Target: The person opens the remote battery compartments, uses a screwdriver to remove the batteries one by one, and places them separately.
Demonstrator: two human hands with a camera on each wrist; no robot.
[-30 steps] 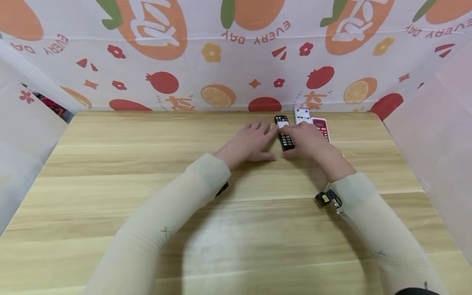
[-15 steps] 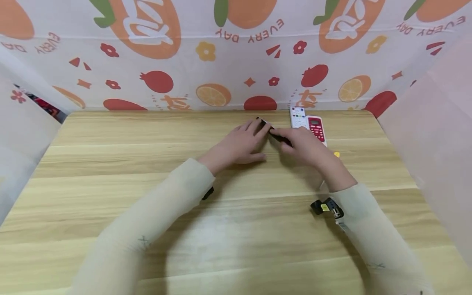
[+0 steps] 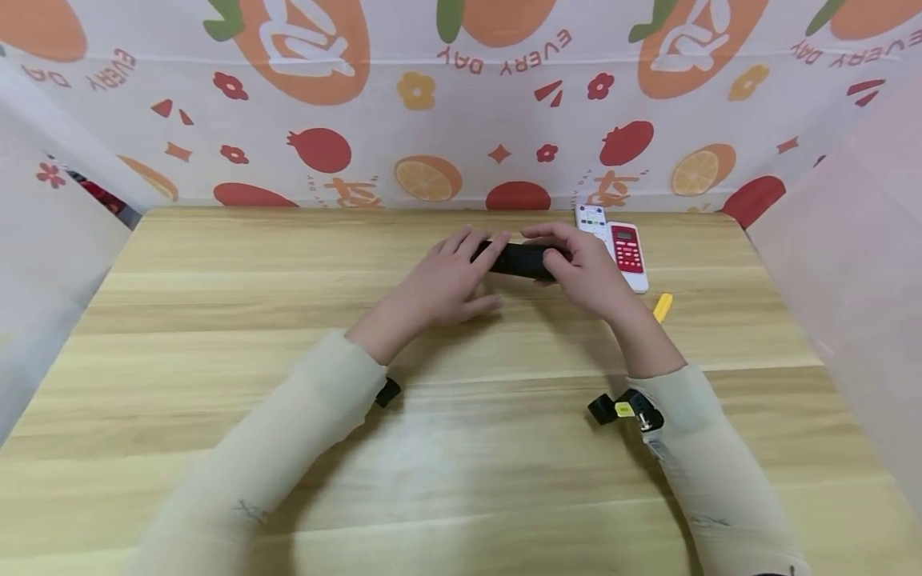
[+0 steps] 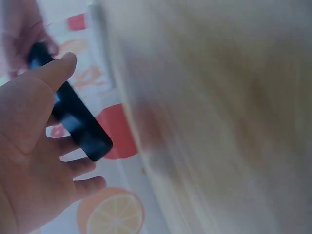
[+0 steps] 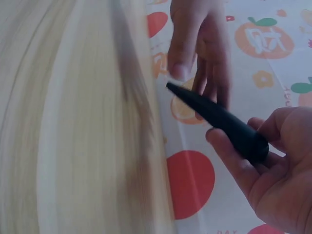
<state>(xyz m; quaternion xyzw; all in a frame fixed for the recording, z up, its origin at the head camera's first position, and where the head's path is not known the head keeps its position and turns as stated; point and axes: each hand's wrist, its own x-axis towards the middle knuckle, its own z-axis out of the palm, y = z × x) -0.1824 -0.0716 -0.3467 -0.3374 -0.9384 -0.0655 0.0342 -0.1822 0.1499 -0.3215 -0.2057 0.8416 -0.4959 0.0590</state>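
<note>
A black remote control (image 3: 522,260) is up off the table between both hands, its plain back towards the head camera. My right hand (image 3: 587,268) grips its right end, thumb on the near side and fingers behind, also visible in the right wrist view. My left hand (image 3: 439,284) is at the other end with fairly straight fingers lying over it in the head view. In the left wrist view, the left thumb (image 4: 61,68) crosses in front of the remote and the fingers stretch out behind and beside it. The remote's button side is hidden from the head view.
Right of the hands lie a white remote (image 3: 592,222) with coloured buttons and a white device (image 3: 627,252) with a red face and small screen. A yellow stick-like thing (image 3: 663,307) pokes out by the right forearm. Patterned cloth (image 3: 389,104) hangs behind the wooden table (image 3: 468,464).
The black remote went from lying buttons-up on the table to being lifted, turned sideways and shifted left, in the right hand's grip. The left hand moved left with it.
</note>
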